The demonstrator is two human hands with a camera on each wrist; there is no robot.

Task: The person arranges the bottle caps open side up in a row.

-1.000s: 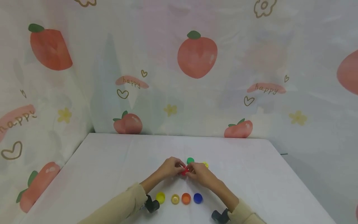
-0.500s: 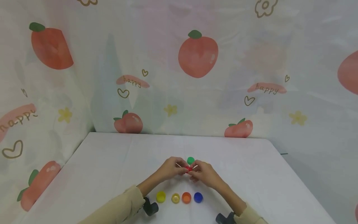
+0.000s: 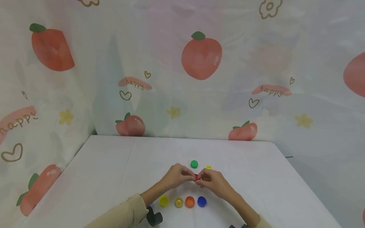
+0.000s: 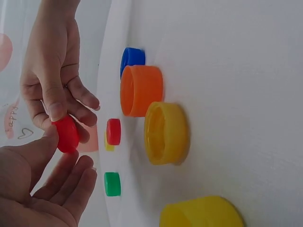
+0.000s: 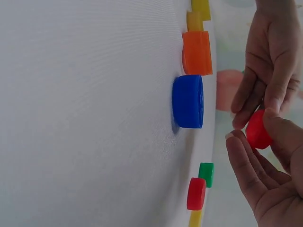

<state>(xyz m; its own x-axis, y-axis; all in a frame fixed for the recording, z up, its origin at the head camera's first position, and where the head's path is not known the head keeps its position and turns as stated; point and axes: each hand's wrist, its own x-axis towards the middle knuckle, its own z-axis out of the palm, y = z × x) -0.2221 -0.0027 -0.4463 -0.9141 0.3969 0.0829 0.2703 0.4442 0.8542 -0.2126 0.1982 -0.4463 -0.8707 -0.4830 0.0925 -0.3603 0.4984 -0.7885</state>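
Note:
Between both hands, held above the table, is a red bottle cap. My left hand reaches in from the left and pinches one side of it between thumb and fingers. My right hand pinches the other side, its thumb on the cap in the right wrist view. Fingers cover much of the cap in the head view. A second red cap stands on the table beyond the hands, near a green cap and a small yellow cap partly hidden by the right hand.
Nearer the person runs a row of caps on the white table: yellow, gold-yellow, orange and blue. A fruit-printed curtain hangs behind the table. A black wrist camera sits at the left sleeve.
Both hands have shifted right and slightly toward the person, with the red cap between them. The small yellow cap, mostly covered half a second ago, shows again. The row of caps is unmoved.

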